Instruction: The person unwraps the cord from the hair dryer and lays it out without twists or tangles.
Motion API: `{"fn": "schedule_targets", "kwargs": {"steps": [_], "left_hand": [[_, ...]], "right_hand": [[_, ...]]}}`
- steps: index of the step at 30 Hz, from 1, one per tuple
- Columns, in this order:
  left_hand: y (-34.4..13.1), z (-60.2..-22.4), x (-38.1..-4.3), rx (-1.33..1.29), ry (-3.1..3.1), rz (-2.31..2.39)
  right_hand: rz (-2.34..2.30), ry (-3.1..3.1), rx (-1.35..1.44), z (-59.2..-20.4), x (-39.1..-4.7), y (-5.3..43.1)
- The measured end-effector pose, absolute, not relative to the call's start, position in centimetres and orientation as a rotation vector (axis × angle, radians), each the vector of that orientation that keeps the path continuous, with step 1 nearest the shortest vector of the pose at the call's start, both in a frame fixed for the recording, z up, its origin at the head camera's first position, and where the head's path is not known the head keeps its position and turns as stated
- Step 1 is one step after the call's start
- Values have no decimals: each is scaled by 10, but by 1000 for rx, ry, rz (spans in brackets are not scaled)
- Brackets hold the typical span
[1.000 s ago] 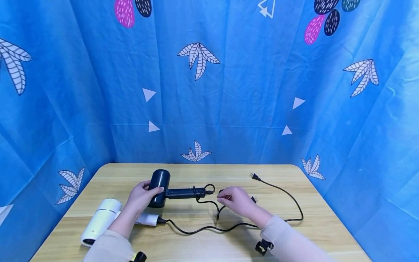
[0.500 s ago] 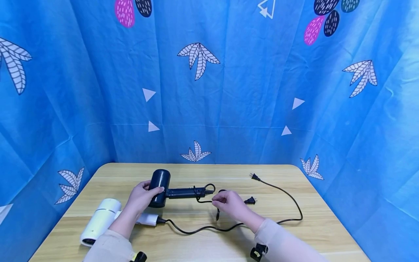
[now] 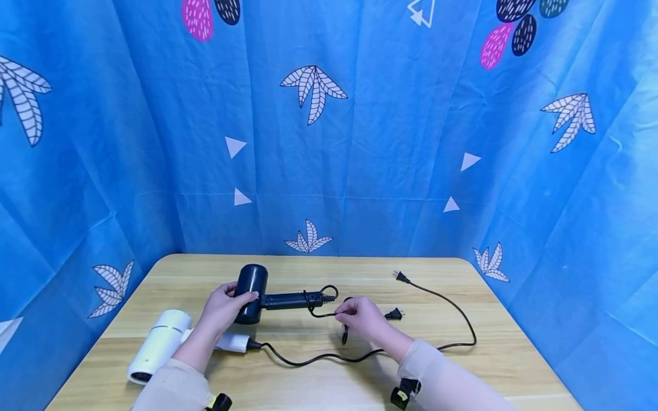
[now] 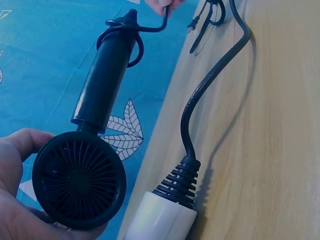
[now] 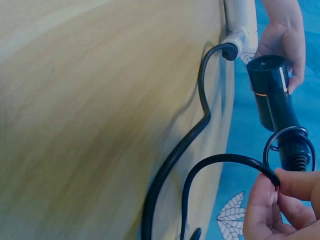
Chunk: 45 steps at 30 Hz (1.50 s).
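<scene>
A dark hair dryer [image 3: 251,294] is gripped round its barrel by my left hand [image 3: 222,308], its handle pointing right. The left wrist view shows the dryer's round grille [image 4: 79,180], with fingers and thumb on either side. One loop of the dryer's black cord [image 5: 225,158] circles the handle end. My right hand [image 3: 364,317] pinches that cord between thumb and fingertips, just right of the handle. Part of the cord hangs below the right hand, and the palm hides some of it. Its plug [image 3: 393,314] shows just right of the hand.
A white hair dryer [image 3: 160,347] lies at the table's left front, partly behind my left forearm. Its black cord [image 3: 329,357] runs right across the wooden table [image 3: 308,388] and curves back to a plug [image 3: 401,277]. Blue patterned cloth [image 3: 390,171] surrounds the table.
My right hand has moved slightly left, towards the handle, and now pinches the cord closer to it. The cord's plug has shifted a little left. My left hand holds the dark dryer in place.
</scene>
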<state>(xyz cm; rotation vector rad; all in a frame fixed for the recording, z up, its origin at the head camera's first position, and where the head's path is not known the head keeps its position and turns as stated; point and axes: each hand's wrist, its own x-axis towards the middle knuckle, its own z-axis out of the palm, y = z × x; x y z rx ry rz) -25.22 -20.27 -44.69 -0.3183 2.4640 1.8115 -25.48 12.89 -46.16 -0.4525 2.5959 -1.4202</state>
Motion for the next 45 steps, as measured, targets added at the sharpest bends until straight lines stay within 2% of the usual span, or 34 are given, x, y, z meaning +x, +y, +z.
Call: {"fn": "schedule_targets", "kwargs": {"steps": [14,31,45], "left_hand": [[-200,-450,-252,-310,2492,1827],[-201,-455,-252,-257,2515,1800],[-200,-456,-251,-268,2475,1829]], "right_hand": [[-1353,2686,-492,-434,-254,136],[-1614,2743,-386,-404,-273,142],[-1619,2814,-290,-406,-292,144]]}}
